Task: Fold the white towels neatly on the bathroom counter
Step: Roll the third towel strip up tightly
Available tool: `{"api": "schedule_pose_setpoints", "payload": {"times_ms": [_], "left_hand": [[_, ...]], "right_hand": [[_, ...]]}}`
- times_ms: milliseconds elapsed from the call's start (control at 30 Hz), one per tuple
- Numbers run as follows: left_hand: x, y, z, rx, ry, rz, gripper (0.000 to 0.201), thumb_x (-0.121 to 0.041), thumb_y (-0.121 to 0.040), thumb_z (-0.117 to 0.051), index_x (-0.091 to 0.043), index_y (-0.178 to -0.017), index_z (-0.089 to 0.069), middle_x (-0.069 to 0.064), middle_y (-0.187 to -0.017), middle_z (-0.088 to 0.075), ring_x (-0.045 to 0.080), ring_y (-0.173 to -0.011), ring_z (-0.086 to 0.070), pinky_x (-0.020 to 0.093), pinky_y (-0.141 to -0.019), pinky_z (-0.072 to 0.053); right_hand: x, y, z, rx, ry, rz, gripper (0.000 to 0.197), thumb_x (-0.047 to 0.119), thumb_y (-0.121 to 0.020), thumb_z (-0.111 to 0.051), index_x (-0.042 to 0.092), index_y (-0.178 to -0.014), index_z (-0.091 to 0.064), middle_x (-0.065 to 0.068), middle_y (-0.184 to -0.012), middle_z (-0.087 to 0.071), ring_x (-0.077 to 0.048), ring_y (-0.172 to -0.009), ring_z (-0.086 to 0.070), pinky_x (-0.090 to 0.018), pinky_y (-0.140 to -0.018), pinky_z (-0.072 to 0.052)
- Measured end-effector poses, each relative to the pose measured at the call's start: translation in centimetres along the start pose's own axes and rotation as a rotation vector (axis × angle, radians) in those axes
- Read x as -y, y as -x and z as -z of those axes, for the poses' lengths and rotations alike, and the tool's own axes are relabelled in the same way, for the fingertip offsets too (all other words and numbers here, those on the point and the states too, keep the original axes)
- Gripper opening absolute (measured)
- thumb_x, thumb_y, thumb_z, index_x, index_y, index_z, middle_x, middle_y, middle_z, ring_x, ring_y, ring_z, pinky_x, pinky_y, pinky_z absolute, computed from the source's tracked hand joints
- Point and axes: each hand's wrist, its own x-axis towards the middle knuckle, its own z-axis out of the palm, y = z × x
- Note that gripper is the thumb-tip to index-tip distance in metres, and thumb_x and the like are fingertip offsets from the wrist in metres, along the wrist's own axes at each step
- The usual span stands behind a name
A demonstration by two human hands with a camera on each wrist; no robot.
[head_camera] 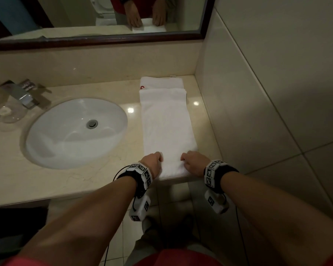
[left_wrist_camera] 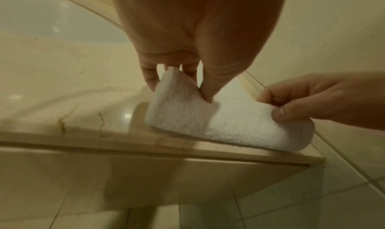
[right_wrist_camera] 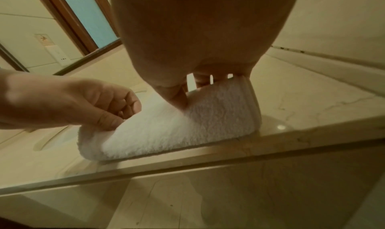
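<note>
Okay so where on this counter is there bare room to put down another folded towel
Bare marble lies along the beige counter's front edge, between the white oval sink and the long white towel. Only a narrow strip separates that towel from the tiled wall. The far corner holds a folded white towel; the glass cup and chrome faucet crowd the sink's left.

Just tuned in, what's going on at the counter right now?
A person is folding a long white towel laid lengthwise on the bathroom counter, right of the sink. The left hand and right hand each pinch a near corner at the counter's front edge, lifted slightly, apparently ready to fold the end away. A second towel, already folded, lies at the back against the wall.
</note>
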Motion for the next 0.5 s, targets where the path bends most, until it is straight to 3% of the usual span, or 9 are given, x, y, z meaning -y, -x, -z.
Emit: {"api": "schedule_pose_setpoints", "payload": {"times_ms": [133, 300, 400, 500], "left_hand": [[-0.1, -0.1, 0.5, -0.145, -0.107, -0.05, 0.017, -0.008, -0.083, -0.056, -0.023, -0.089, -0.061, -0.001, -0.099, -0.059, 0.022, -0.095, -0.053, 0.03, -0.08, -0.044], [-0.3, -0.1, -0.3, -0.127, -0.157, -0.191, 0.017, -0.003, -0.077, -0.057, -0.012, -0.085, -0.068, 0.004, -0.098, -0.062, 0.025, -0.095, -0.055, 0.031, -0.077, -0.045], [-0.3, 0.2, -0.6, -0.144, -0.22, -0.213, 0.014, -0.019, -0.082, -0.056, -0.015, -0.094, -0.064, 0.002, -0.104, -0.059, 0.026, -0.099, -0.053, 0.033, -0.079, -0.043], [-0.2, 0.7, -0.5, -0.084, -0.362, -0.216, 0.043, -0.048, -0.081, -0.064, -0.022, -0.113, -0.054, -0.001, -0.117, -0.051, 0.023, -0.111, -0.046, 0.038, -0.091, -0.04]], "right_hand": [[-0.1, -0.5, -0.4, -0.152, 0.173, 0.017, 0.033, 0.029, -0.096, -0.044, 0.022, -0.124, -0.06, -0.006, -0.118, -0.051, -0.025, -0.108, -0.046, -0.037, -0.09, -0.041], [0.0, -0.3, -0.8, -0.304, 0.177, 0.034, 0.029, 0.025, -0.091, -0.053, 0.019, -0.119, -0.054, -0.006, -0.115, -0.051, -0.024, -0.104, -0.048, -0.035, -0.085, -0.044], [0.4, -0.3, -0.8, -0.279, 0.235, 0.082, 0.025, 0.016, -0.088, -0.057, 0.016, -0.112, -0.054, -0.008, -0.107, -0.052, -0.025, -0.096, -0.05, -0.034, -0.074, -0.043], [0.8, -0.1, -0.4, -0.264, 0.327, 0.142, 0.029, 0.011, -0.069, -0.076, 0.015, -0.094, -0.062, -0.009, -0.089, -0.055, -0.026, -0.078, -0.053, -0.034, -0.058, -0.042]]}}
